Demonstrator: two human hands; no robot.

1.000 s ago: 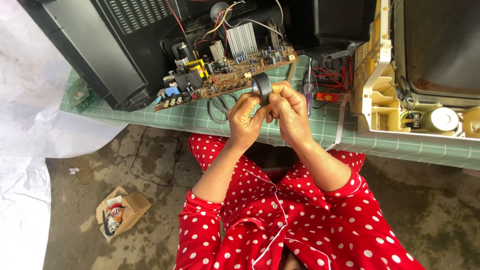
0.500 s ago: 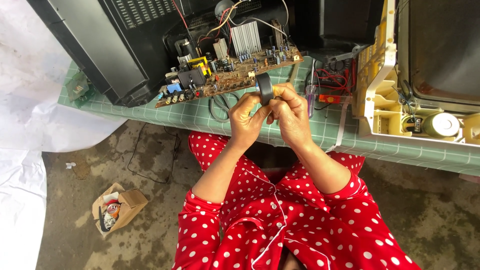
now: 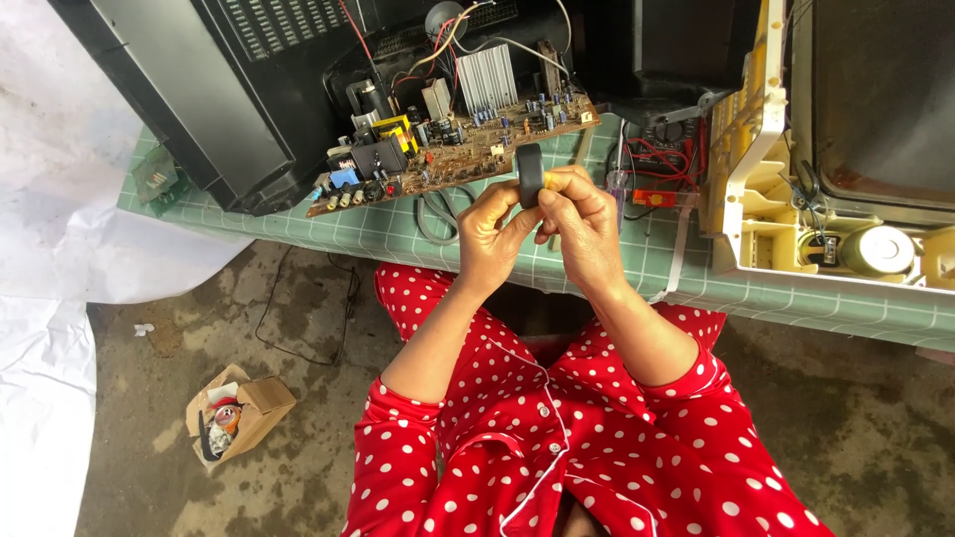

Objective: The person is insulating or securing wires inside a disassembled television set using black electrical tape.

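Both hands meet just in front of the table edge, holding a black roll of tape (image 3: 529, 174) upright between them. My left hand (image 3: 490, 231) pinches the roll from below and behind. The fingers of my right hand (image 3: 580, 221) curl over its right side, and a small yellowish piece shows at my fingertips there. Just beyond the hands, a brown circuit board (image 3: 468, 149) with a finned heat sink and wires slides out of an open black television casing (image 3: 229, 99).
A green checked cloth (image 3: 398, 231) covers the table. A second set with a yellowed cream frame (image 3: 756, 199) stands at the right. A screwdriver and red parts (image 3: 657, 184) lie between them. A small cardboard box (image 3: 239, 413) and a white sheet (image 3: 60, 298) are on the floor at left.
The view has shifted slightly; the hands stay together on the tape roll, fingers working at its right edge.
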